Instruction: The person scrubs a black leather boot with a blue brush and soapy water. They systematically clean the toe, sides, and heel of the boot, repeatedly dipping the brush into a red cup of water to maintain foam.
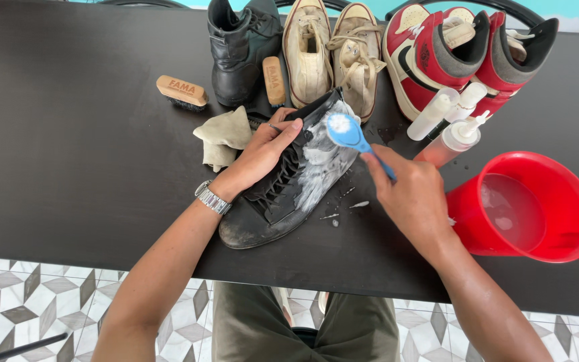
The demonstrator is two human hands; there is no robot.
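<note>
Both hands work over a black shoe [283, 194] lying on the dark table [68, 154]: left hand [263, 153] grips its laces, right hand [413, 194] is clamped on a blue brush [346, 132] touching the foamy side.

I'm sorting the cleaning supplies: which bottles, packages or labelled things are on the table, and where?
Two white bottles: leaning by the red sneakers, slim.
Clear pump bottle: beside the red jug, white top.
Wooden brush: left of the black boot, dark stamped mark.
Second wooden brush: against the boot, stamped too.
</note>
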